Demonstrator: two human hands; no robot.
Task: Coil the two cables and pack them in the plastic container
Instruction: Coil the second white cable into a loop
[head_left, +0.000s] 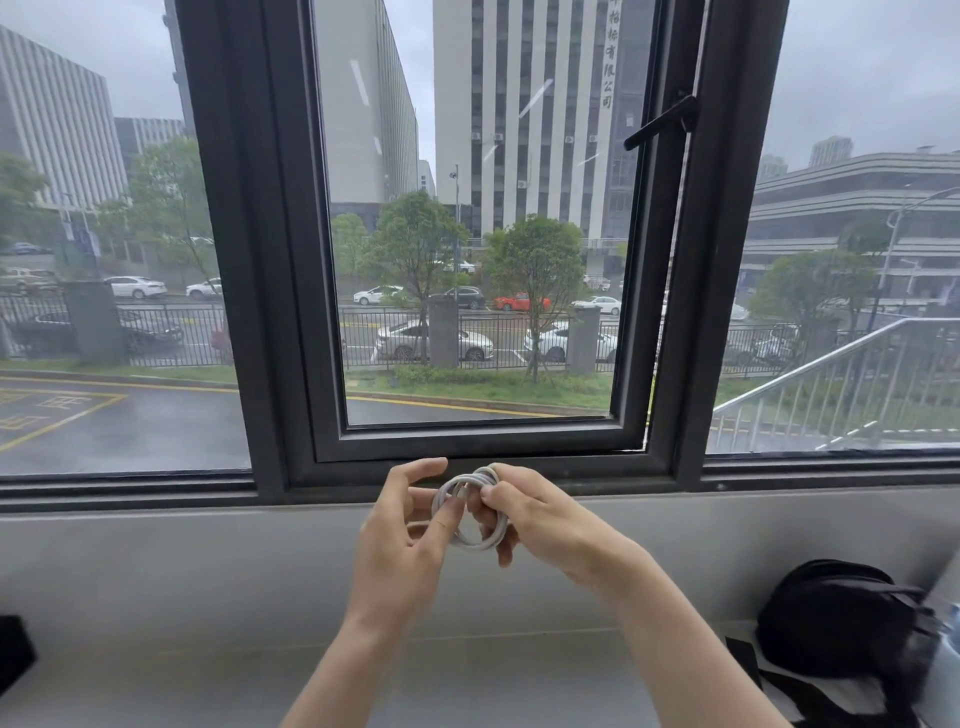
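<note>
Before the window (478, 234) — both hands (467, 519) gripping a coiled white cable (475, 540).

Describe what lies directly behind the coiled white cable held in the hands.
Behind the white cable are the dark window frame and grey sill ledge. Both hands' fingers cover parts of the coil.

One head-worn view looked forward, level toward the window (478, 234), close above the sill (208, 597), with both hands low at centre. No second view shared anything.
</note>
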